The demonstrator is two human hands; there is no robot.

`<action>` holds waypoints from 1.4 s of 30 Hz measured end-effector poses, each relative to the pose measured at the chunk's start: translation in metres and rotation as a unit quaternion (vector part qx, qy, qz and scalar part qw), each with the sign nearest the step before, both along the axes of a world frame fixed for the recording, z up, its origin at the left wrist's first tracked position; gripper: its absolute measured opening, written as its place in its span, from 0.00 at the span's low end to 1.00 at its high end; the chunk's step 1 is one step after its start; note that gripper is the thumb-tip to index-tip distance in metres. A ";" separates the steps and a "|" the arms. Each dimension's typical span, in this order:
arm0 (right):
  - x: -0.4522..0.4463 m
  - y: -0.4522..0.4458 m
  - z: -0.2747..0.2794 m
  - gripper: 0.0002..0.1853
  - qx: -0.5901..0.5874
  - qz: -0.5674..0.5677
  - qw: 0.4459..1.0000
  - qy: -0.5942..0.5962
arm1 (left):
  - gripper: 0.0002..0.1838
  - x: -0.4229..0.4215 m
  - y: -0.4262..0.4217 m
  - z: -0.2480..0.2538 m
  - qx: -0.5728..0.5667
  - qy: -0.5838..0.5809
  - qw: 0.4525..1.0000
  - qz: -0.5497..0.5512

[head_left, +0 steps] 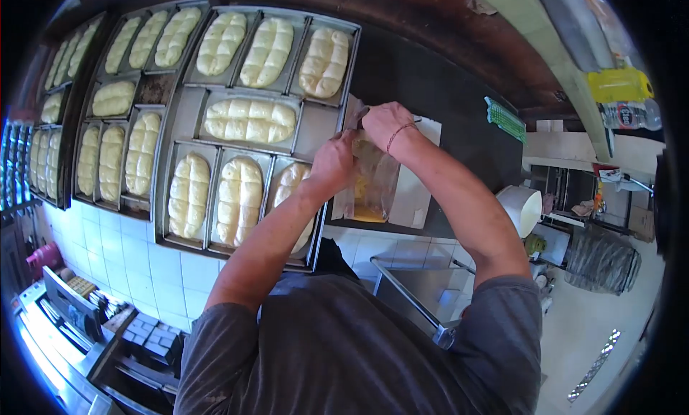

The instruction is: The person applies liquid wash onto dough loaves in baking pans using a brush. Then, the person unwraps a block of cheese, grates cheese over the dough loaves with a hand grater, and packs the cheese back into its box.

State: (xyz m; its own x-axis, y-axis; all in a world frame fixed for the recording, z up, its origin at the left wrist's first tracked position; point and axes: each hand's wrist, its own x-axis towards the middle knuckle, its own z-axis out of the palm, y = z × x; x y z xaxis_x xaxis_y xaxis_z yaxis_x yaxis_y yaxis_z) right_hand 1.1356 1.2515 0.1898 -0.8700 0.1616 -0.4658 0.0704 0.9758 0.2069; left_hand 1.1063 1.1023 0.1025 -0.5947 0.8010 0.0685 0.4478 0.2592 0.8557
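A clear plastic bag (377,167) with something yellow in its lower end lies on the dark table in front of me. My left hand (335,160) is closed at the bag's upper left edge. Beside it, my right hand (390,122), with a thin bracelet at the wrist, is closed at the top of the bag. A small dark piece shows between the two hands; its kind is not clear. Under the bag and my right forearm is a white sheet or board (409,182). Left of my hands, a metal tray (316,131) holds several pale segmented dough loaves (251,120) in compartments.
More trays of dough loaves (115,99) stand farther left. A green-edged pad or cloth (507,119) lies at the table's right end. Below it are a white bucket (520,207) and a metal rail (405,291). A yellow-labelled package (621,86) sits at upper right.
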 end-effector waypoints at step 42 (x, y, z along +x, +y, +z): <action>0.158 -0.051 0.028 0.11 -0.581 -0.305 0.709 0.258 | 0.12 0.058 -0.062 0.113 -0.020 -0.550 0.835 0.007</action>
